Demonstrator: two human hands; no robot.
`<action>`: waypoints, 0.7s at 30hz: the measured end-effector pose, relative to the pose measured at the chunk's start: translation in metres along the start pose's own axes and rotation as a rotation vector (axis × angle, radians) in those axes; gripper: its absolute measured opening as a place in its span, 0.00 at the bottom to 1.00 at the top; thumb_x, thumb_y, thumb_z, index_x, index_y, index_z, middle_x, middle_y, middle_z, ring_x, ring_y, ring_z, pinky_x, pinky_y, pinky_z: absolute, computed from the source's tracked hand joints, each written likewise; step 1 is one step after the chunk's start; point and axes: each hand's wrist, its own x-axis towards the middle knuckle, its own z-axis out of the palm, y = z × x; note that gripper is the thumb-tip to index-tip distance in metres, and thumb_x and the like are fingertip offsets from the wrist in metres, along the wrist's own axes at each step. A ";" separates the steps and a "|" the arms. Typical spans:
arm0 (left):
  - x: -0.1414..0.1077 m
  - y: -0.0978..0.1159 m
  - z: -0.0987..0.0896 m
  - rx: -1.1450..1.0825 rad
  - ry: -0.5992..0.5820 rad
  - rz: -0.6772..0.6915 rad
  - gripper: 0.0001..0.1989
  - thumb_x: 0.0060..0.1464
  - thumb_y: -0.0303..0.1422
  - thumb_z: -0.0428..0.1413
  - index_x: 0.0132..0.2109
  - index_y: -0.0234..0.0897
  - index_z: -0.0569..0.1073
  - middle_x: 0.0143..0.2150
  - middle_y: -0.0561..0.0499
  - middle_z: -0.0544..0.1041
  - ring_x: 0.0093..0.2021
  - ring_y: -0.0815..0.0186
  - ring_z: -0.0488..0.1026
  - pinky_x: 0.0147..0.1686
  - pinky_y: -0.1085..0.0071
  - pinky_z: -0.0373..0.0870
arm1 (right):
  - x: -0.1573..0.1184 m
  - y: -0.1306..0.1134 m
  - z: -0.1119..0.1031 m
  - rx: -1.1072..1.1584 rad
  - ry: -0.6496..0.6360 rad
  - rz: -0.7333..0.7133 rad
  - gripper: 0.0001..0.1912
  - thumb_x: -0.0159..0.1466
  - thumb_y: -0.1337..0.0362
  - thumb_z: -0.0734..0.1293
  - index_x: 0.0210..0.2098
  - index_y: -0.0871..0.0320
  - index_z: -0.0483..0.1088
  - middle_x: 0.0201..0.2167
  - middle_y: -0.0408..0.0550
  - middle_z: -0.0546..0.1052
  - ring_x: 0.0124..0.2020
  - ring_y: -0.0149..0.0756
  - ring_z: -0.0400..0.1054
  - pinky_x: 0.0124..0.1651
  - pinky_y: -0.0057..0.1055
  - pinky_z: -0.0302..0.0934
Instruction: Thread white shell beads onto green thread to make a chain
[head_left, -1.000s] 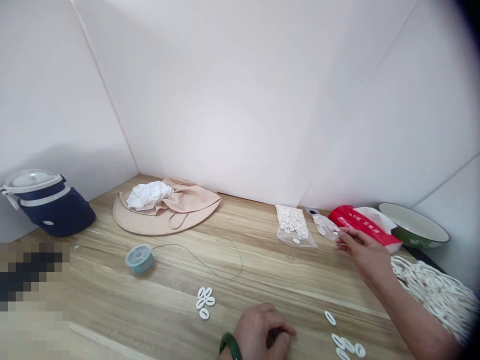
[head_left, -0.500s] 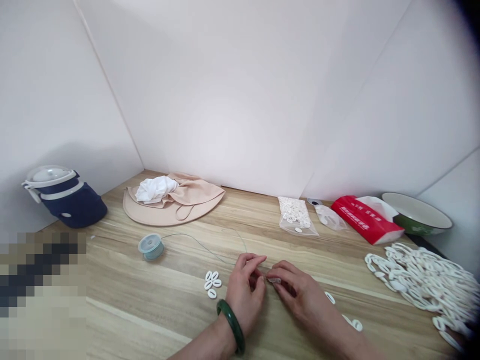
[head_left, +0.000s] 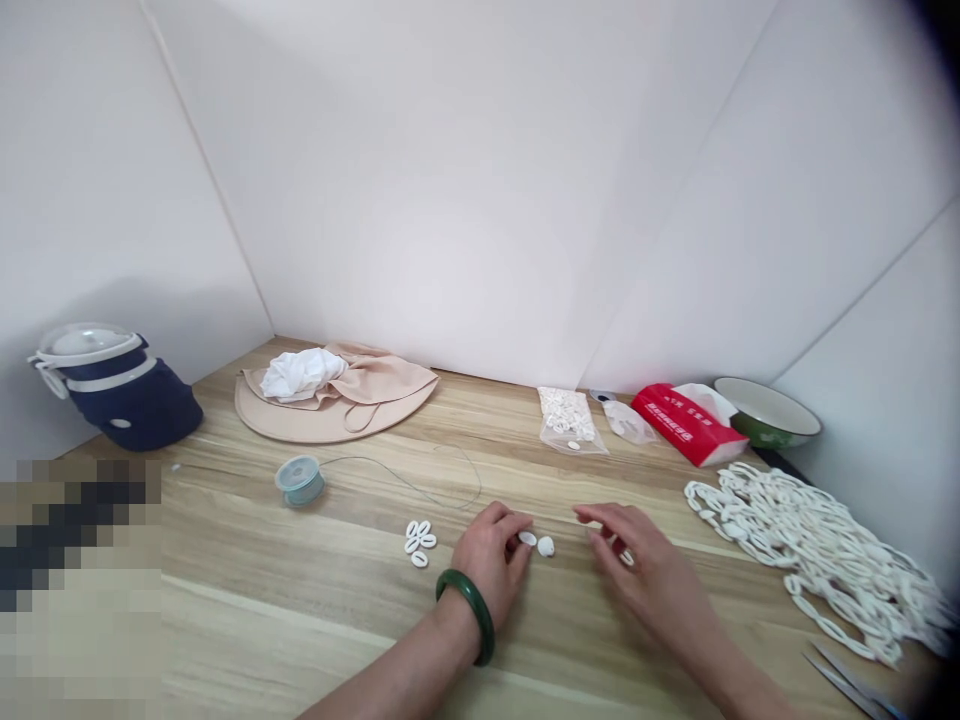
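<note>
My left hand (head_left: 487, 565), wearing a green jade bangle (head_left: 466, 615), rests loosely curled on the wooden table (head_left: 225, 600), its fingertips beside a white cowrie shell (head_left: 528, 538). A second shell (head_left: 546, 546) lies just to the right. My right hand (head_left: 637, 560) hovers open, holding nothing, with another shell (head_left: 626, 557) partly hidden beneath its fingers. Left of my left hand sits a small group of shells (head_left: 418, 543). A thin thread runs from a pale blue spool (head_left: 300, 481) behind them.
A heap of linked white shells (head_left: 810, 550) and scissors (head_left: 847, 680) lie at right. Along the back stand a bag of shells (head_left: 568, 420), a red tissue pack (head_left: 686, 423), a green bowl (head_left: 766, 412), a beige hat (head_left: 330, 403) and a navy container (head_left: 120, 392).
My hands, close together with a small item between them half a second ago, have moved apart. Two shells now show between them. The view has shifted, bringing the scissors in at lower right.
</note>
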 end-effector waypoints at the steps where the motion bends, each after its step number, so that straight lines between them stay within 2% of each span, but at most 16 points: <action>1: 0.000 0.000 0.000 0.006 0.006 0.000 0.14 0.50 0.24 0.51 0.42 0.39 0.76 0.38 0.50 0.72 0.33 0.68 0.69 0.34 0.72 0.67 | -0.004 0.008 -0.005 -0.029 0.024 -0.004 0.15 0.63 0.61 0.60 0.46 0.56 0.71 0.44 0.54 0.75 0.45 0.44 0.69 0.48 0.46 0.64; 3: -0.001 0.002 0.000 0.019 0.012 0.001 0.12 0.50 0.24 0.51 0.39 0.38 0.77 0.37 0.50 0.71 0.33 0.68 0.69 0.34 0.72 0.67 | -0.015 0.022 -0.010 -0.073 0.037 -0.019 0.16 0.61 0.60 0.62 0.47 0.54 0.71 0.50 0.54 0.72 0.53 0.47 0.65 0.55 0.51 0.58; 6: -0.002 0.004 0.000 0.040 0.008 0.007 0.11 0.51 0.25 0.51 0.37 0.38 0.77 0.36 0.50 0.71 0.33 0.68 0.69 0.34 0.73 0.67 | -0.034 0.037 -0.005 -0.190 -0.084 -0.103 0.22 0.63 0.61 0.60 0.57 0.52 0.64 0.59 0.50 0.65 0.61 0.44 0.55 0.60 0.51 0.53; 8: -0.003 0.005 -0.001 0.053 0.006 0.008 0.10 0.51 0.26 0.51 0.37 0.38 0.76 0.36 0.50 0.70 0.33 0.68 0.69 0.34 0.73 0.67 | -0.047 0.043 0.000 -0.224 -0.129 -0.151 0.23 0.64 0.63 0.59 0.59 0.52 0.61 0.60 0.49 0.64 0.62 0.43 0.54 0.61 0.50 0.51; 11: -0.004 0.004 0.000 0.070 0.009 0.006 0.10 0.51 0.26 0.51 0.37 0.37 0.76 0.37 0.50 0.70 0.33 0.68 0.69 0.34 0.73 0.67 | -0.068 0.053 0.001 -0.253 -0.113 -0.186 0.24 0.64 0.66 0.58 0.60 0.51 0.60 0.61 0.47 0.62 0.61 0.42 0.55 0.60 0.47 0.54; 18: -0.004 0.002 0.000 0.089 0.011 0.013 0.11 0.50 0.24 0.51 0.37 0.38 0.76 0.36 0.51 0.70 0.33 0.68 0.69 0.33 0.73 0.66 | -0.127 0.114 -0.024 -0.324 -0.031 -0.187 0.28 0.61 0.66 0.61 0.61 0.46 0.58 0.61 0.45 0.63 0.59 0.47 0.58 0.57 0.47 0.59; 21: -0.005 0.003 0.000 0.093 0.016 0.022 0.14 0.48 0.21 0.49 0.38 0.38 0.76 0.36 0.50 0.70 0.34 0.68 0.69 0.35 0.73 0.66 | -0.139 0.125 -0.032 -0.335 0.000 -0.140 0.28 0.61 0.65 0.60 0.61 0.45 0.57 0.61 0.46 0.62 0.60 0.48 0.57 0.57 0.51 0.57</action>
